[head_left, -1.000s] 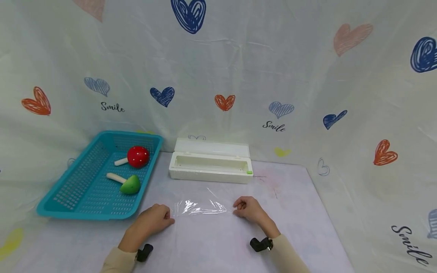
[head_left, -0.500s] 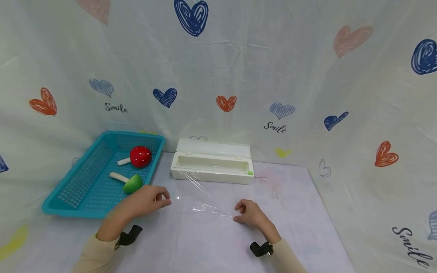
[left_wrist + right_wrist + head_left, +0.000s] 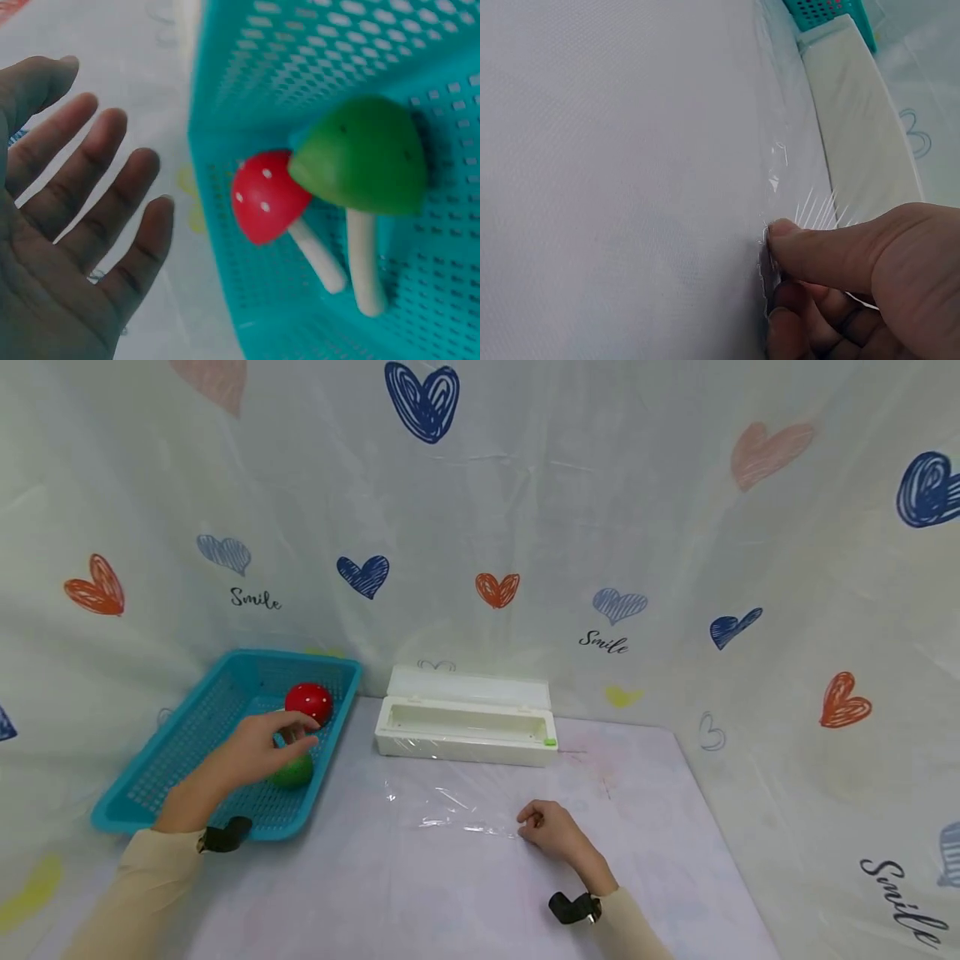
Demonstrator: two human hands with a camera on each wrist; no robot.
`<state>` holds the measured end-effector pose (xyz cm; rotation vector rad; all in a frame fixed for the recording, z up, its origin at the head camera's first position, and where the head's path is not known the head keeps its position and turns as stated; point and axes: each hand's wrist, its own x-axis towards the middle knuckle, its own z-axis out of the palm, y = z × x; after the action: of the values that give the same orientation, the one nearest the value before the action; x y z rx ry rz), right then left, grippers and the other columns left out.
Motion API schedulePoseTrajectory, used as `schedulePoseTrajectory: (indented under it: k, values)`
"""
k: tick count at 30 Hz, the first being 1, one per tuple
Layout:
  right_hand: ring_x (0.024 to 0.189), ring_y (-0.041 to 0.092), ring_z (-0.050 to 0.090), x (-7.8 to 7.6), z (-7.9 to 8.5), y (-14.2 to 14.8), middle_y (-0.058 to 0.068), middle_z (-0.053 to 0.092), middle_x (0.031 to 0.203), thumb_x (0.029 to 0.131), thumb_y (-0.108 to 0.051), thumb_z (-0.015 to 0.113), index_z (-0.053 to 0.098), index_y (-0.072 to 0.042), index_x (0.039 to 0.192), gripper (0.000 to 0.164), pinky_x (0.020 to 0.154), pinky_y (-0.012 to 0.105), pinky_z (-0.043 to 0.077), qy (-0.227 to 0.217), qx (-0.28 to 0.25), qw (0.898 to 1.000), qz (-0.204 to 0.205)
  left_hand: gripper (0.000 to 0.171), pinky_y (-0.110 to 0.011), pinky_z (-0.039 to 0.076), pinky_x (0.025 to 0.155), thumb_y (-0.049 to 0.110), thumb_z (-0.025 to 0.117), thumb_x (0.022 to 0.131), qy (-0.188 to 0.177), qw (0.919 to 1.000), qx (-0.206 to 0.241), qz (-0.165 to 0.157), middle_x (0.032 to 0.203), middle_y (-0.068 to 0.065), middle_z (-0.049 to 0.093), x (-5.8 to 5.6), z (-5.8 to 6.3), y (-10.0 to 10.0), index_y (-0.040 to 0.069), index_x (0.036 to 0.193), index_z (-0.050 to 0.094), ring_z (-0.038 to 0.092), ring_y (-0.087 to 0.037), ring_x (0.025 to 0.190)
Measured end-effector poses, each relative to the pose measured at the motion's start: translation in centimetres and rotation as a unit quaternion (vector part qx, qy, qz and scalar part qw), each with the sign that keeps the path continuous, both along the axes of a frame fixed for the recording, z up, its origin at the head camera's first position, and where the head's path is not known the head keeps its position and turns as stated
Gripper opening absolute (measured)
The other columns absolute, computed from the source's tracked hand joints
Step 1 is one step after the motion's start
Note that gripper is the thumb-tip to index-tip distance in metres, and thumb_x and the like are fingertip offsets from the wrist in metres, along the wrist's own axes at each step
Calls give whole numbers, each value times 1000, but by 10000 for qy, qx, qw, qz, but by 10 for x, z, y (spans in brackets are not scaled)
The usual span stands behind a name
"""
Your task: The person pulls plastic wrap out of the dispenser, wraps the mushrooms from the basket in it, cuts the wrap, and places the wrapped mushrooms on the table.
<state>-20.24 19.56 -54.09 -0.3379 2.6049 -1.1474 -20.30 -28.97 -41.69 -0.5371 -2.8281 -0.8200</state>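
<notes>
Pale tabletop (image 3: 420, 902), faint film (image 3: 457, 810) between pinched right fingers (image 3: 787, 330); empty, parted left fingers (image 3: 82, 161) above half-hidden green mushroom (image 3: 294, 772).

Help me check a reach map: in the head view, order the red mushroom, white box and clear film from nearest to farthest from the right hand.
1. Clear film: pinched at its edge by the right hand.
2. White box: ahead, leftward.
3. Red mushroom: far left, inside the teal basket.
</notes>
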Motion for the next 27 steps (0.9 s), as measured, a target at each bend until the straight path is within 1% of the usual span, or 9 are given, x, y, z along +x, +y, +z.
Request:
schedulePoseTrajectory:
  k: [2, 6, 9, 14, 16, 19, 22, 27]
  values:
    - [69, 14, 50, 1, -1, 0, 0, 54, 76, 89, 0, 74, 68, -1, 97, 11, 60, 23, 40, -57, -91, 9999, -9, 33, -26, 55, 67, 19, 75, 94, 21, 9999, 25, 107, 97, -6, 69, -4, -4, -9, 1, 121, 67, 62, -23, 90]
    - [69, 13, 50, 2, -1, 1, 1, 54, 76, 88, 0, 75, 67, -2, 98, 13, 59, 23, 41, -117, -156, 9998, -34, 35, -44, 59, 75, 17, 69, 98, 218, 9994, -57, 273, 109, -19, 71, -15, -8, -24, -3, 127, 64, 65, -35, 98]
    - [69, 14, 50, 1, 0, 2, 1, 54, 77, 87, 1, 76, 67, -1, 98, 14, 59, 23, 41, -128, -190, 9997, -69, 36, -55, 58, 79, 15, 64, 102, 191, 9992, -97, 339, 117, -25, 69, -23, -12, -35, -4, 131, 60, 64, -42, 104]
    - [69, 14, 50, 0, -1, 3, 1, 53, 77, 87, 1, 76, 67, -1, 98, 15, 58, 23, 41, -142, -155, 9997, -78, 38, -59, 57, 83, 15, 62, 103, -309, 9985, -220, 385, 120, -29, 66, -33, -16, -50, -5, 134, 58, 62, -46, 108]
    - [69, 14, 50, -1, -2, 3, 1, 54, 76, 87, 1, 76, 67, -1, 98, 15, 58, 23, 41, -131, -168, 9998, -35, 39, -60, 57, 84, 15, 63, 102, -528, 9974, -295, 397, 121, -30, 65, -36, -17, -55, -6, 135, 57, 61, -48, 109]
    - [69, 14, 50, -2, -2, 2, 1, 54, 77, 87, 1, 76, 67, -1, 98, 15, 59, 22, 42, -110, -180, 9998, 3, 41, -61, 56, 86, 16, 63, 101, -805, 9952, -297, 478, 123, -33, 64, -41, -18, -63, -7, 135, 56, 59, -51, 112]
    - [69, 13, 50, -2, -2, 2, 0, 54, 77, 87, 0, 77, 67, -2, 98, 15, 59, 23, 42, -104, -192, 9998, -1, 41, -63, 55, 88, 17, 64, 101, -949, 9935, -276, 566, 123, -34, 63, -45, -20, -69, -7, 133, 57, 57, -53, 113]
    - [69, 13, 50, -3, -3, 1, 0, 54, 77, 87, 0, 77, 67, -2, 98, 14, 59, 22, 42, -130, -142, 9998, -16, 31, -67, 51, 92, 12, 60, 102, -1117, 9910, -158, 727, 125, -35, 62, -50, -21, -72, -7, 126, 62, 55, -55, 116]
